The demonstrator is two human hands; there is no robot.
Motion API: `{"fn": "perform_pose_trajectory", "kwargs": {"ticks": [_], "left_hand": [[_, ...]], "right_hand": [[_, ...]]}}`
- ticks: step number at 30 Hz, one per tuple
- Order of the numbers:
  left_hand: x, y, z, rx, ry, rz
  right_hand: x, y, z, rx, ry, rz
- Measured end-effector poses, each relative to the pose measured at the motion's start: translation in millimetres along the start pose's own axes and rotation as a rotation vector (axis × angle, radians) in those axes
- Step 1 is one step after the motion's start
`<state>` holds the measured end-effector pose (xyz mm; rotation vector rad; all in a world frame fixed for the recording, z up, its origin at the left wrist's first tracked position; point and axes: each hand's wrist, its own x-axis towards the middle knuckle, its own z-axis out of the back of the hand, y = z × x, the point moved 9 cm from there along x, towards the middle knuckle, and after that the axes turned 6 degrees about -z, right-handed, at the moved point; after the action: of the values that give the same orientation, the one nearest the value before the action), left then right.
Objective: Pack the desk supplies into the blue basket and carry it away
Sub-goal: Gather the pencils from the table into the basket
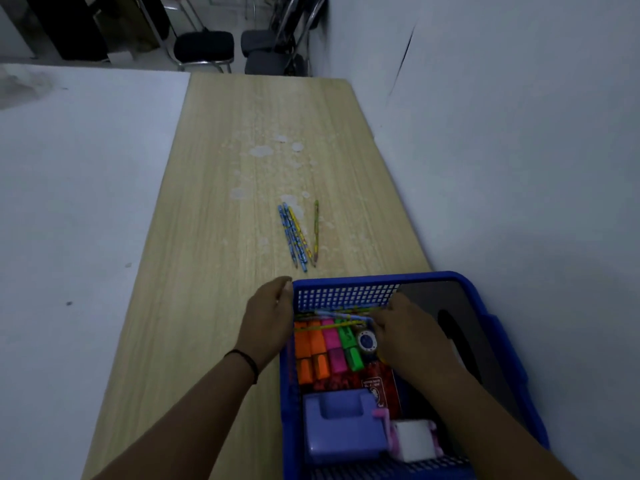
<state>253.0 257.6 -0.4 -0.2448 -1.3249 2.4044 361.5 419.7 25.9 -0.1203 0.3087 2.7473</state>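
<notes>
Item one: the blue perforated plastic basket [346, 295] stands at the near right end of the long pale wood-grain counter [221, 271]; I see its far wall and left wall whole, while its near rim is cut off by the bottom of the frame and my right forearm covers much of its right side.

Item two: my left hand [270, 317] rests against the basket's far left corner, fingers curled over the rim; the fingertips are hidden behind the wall.

Item three: my right hand [405, 334] sits inside the basket at the far wall, fingers bent around the ends of several patterned pencils [343, 320] lying crosswise; exactly how many it holds I cannot tell.

Contents I can list:
- orange, pink and green highlighter markers [325, 351] in a row, partly under the pencils;
- a round blue-and-white correction-tape dispenser [366, 341], its print too blurred to read;
- a red printed packet [377, 386] with a white label whose text is illegible;
- a lilac plastic box-shaped holder [343, 424];
- a white block with pink edging [414, 441], partly hidden by my arm;
- a dark grey flat panel with a black oval cut-out [457, 317], leaning along the right side, its lower part hidden.

Still on the counter, beyond the basket: four loose pencils [299, 237], blue, yellow and green, lying side by side.

Beyond the counter's far end: black padded chairs [204, 46], blurred.
</notes>
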Motion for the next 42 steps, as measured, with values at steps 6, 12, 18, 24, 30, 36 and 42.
{"fn": "perform_pose_trajectory", "kwargs": {"ticks": [6,12,18,24,30,36,42], "left_hand": [[-13.7,8.5,-18.3,0.041,-0.020,0.048],[-14.1,12.5,-17.5,0.040,-0.055,0.082],[-13.4,13.7,-17.8,0.053,-0.062,0.072],[-13.5,14.5,-18.3,0.064,-0.064,0.059],[-14.1,14.8,-17.1,0.035,-0.069,0.046],[-8.3,17.2,-7.7,-0.138,-0.095,0.014],[22.0,75.8,9.6,0.126,-0.022,0.134]], "right_hand": [[-1.8,21.2,-37.5,-0.064,0.061,0.174],[11.2,17.4,-60.9,-0.213,0.098,0.120],[19.9,20.1,-56.1,-0.220,0.013,0.072],[23.7,21.1,-65.6,-0.276,0.016,0.057],[30.6,18.6,-62.5,-0.255,-0.046,0.005],[35.3,12.6,-30.1,0.021,-0.160,-0.062],[57.3,28.8,-2.2,0.164,-0.208,-0.025]]}}
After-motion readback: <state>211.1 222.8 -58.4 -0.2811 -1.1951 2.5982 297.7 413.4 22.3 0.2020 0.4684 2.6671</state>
